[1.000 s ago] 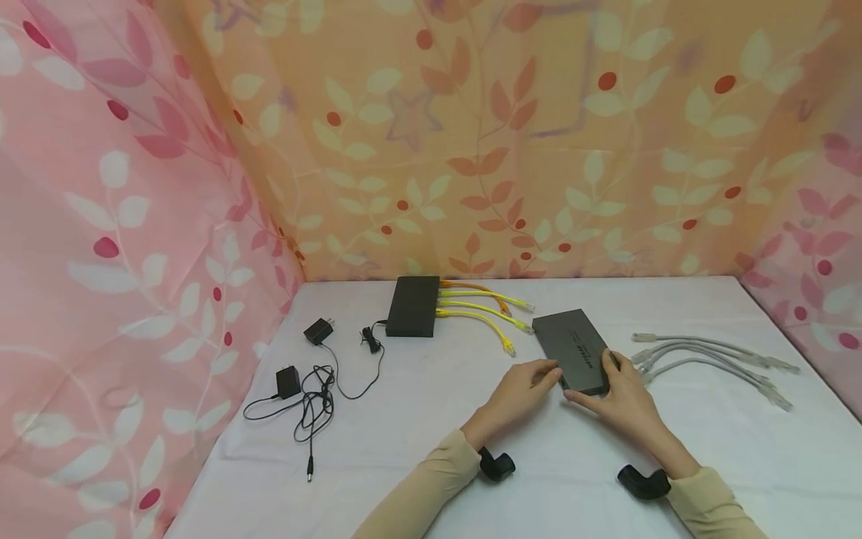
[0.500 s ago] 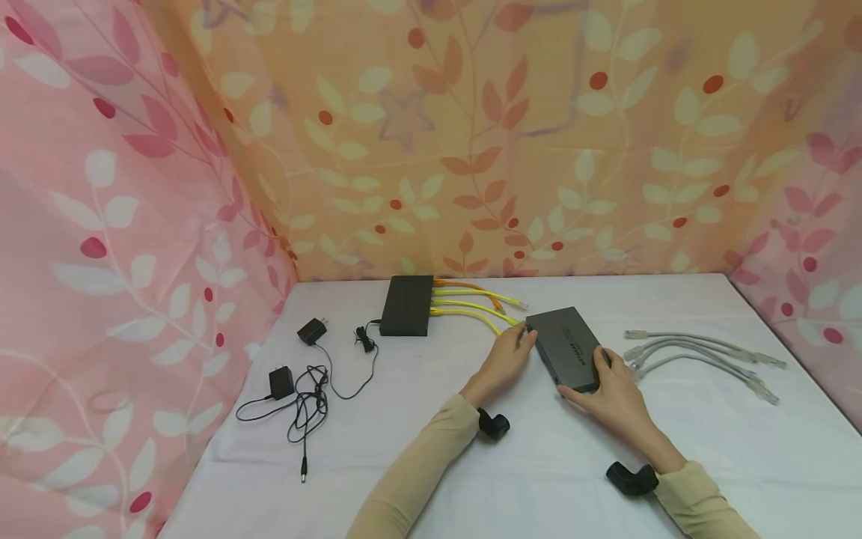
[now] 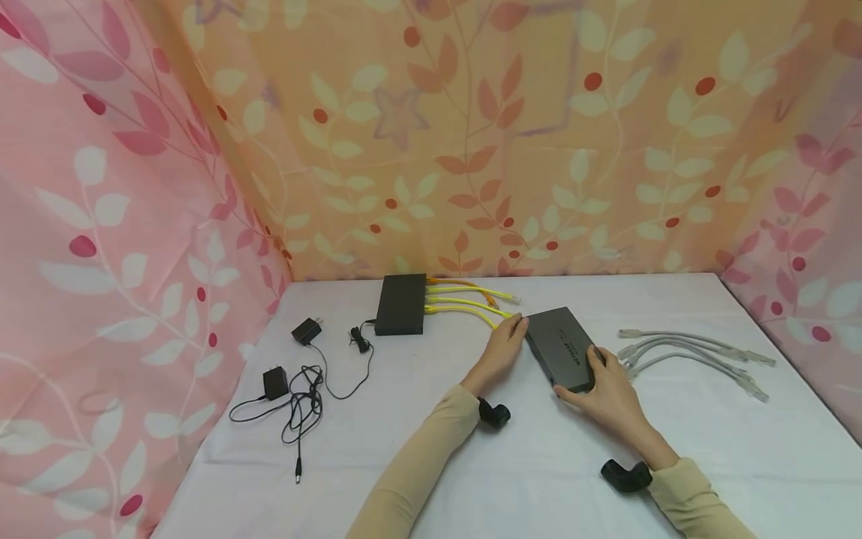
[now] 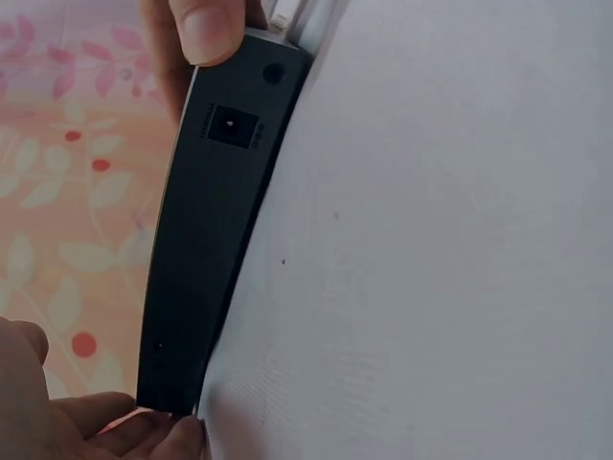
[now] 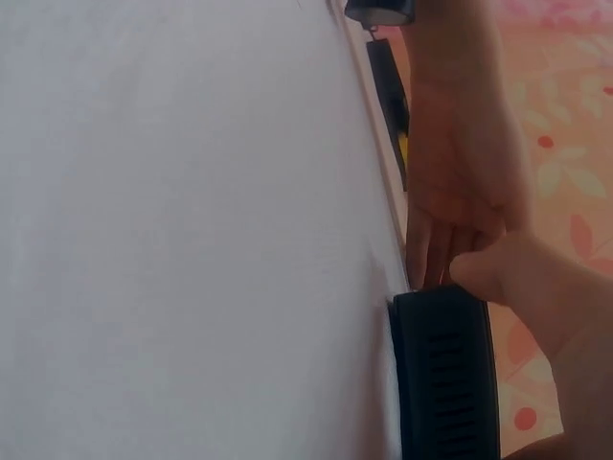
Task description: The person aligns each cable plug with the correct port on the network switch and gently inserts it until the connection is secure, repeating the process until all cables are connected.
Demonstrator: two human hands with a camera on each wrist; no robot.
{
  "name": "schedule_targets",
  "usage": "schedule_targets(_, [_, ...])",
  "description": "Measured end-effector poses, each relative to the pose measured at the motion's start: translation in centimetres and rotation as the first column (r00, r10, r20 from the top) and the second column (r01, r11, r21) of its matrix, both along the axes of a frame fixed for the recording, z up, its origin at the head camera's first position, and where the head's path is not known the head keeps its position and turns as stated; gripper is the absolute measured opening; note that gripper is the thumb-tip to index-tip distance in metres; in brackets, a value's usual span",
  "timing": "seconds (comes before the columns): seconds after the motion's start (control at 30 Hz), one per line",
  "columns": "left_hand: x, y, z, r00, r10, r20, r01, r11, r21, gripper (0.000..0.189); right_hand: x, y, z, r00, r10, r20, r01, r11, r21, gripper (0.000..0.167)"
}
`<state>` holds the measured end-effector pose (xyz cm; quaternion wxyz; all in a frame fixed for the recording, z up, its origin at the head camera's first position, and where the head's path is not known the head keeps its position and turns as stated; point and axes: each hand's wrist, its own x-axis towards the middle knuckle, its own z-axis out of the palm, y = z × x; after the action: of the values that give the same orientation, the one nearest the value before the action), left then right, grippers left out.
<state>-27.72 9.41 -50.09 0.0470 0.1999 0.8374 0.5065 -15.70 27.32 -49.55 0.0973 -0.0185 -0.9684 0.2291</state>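
Note:
A flat dark grey network switch (image 3: pixel 561 349) with printed lettering is right of the table's middle. My right hand (image 3: pixel 609 389) grips its near end, thumb on the near left corner and fingers over the right side. My left hand (image 3: pixel 497 354) is at the far left corner. In the left wrist view its fingertips (image 4: pixel 144 431) touch that corner, thumb apart; a round power jack (image 4: pixel 231 125) shows on the switch's side. The right wrist view shows slots in its end, with the left fingers reaching straight toward it. Part of the right fingers is hidden.
Behind the left hand, a black box (image 3: pixel 400 304) has several yellow and orange network cables (image 3: pixel 465 303) plugged in. Grey network cables (image 3: pixel 694 352) lie right. Two power adapters (image 3: pixel 274 382) with black cords lie left. A patterned cloth (image 3: pixel 417 150) hangs behind.
My left hand has slid from the switch's near left corner to its far left corner. The right hand keeps its grip. The head view has shifted slightly.

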Motion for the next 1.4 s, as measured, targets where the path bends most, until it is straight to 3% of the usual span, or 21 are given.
schedule_targets(0.2, [0.2, 0.0, 0.1, 1.0, -0.01, 0.007, 0.01, 1.0, 0.005, 0.057, 0.1, 0.6, -0.2, 0.998, 0.068, -0.01, -0.068, 0.997, -0.03, 0.107])
schedule_targets(0.6, [1.2, -0.8, 1.4, 0.995, 0.068, 0.071, -0.069, 0.997, 0.017, 0.057, -0.4, 2.4, -0.6, 0.981, 0.19, -0.049, -0.192, 0.98, -0.049, 0.104])
schedule_targets(0.8, [1.6, -1.4, 1.4, 0.991, 0.074, 0.11, -0.074, 0.997, -0.002, 0.058, -0.6, 2.8, -1.1, 0.969, 0.236, -0.07, -0.24, 0.969, -0.059, 0.103])
schedule_targets(1.0, [2.5, -2.0, 1.4, 0.992, 0.076, 0.106, -0.075, 0.997, -0.012, 0.063, -0.5, 3.4, -1.4, 0.963, 0.263, -0.05, -0.266, 0.962, -0.067, 0.103])
schedule_targets(1.2, [3.2, -2.8, 1.5, 0.99, 0.061, 0.126, -0.062, 0.998, -0.003, 0.068, -0.6, 3.6, -1.5, 0.946, 0.313, -0.087, -0.319, 0.946, -0.061, 0.1])
schedule_targets(1.4, [3.7, -4.1, 1.9, 0.993, 0.067, 0.099, -0.066, 0.998, -0.015, 0.069, -1.0, 3.3, -1.4, 0.922, 0.366, -0.129, -0.376, 0.925, -0.061, 0.098])
